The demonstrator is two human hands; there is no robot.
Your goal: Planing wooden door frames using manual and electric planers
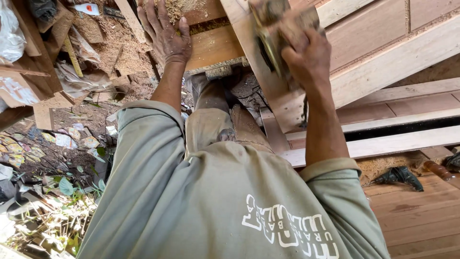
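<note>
Handheld power tool (275, 33), dust-caked, blurred at the top of the view, sits on the pale sloping plank (268, 91), which runs down and to the right from the top edge. Right hand (306, 52) wrapped around the tool from behind, fingers curled shut on its body; exact type of tool not readable through the blur. Left hand (165, 33) spread flat, palm down, fingers splayed, pressing on a reddish board (215, 45) just left of the plank; a heap of sawdust (179, 7) lies touching its fingertips. Below the hands: grey-green shirt (230, 201) and dusty trousers (211, 120). Right of the plank, stacked framed wood panels (383, 38); lower right, a dark drill (400, 176) lies on a plank floor (421, 216). Left side: bare ground with scrap offcuts (43, 117), litter and leaves. Risk, as judged: the bracing hand rests near the tool's line of travel, so a kick or slip on the sloped plank could carry the tool toward the fingers. Loose sawdust under the palm weakens the brace. The tool's cord cannot be traced.
</note>
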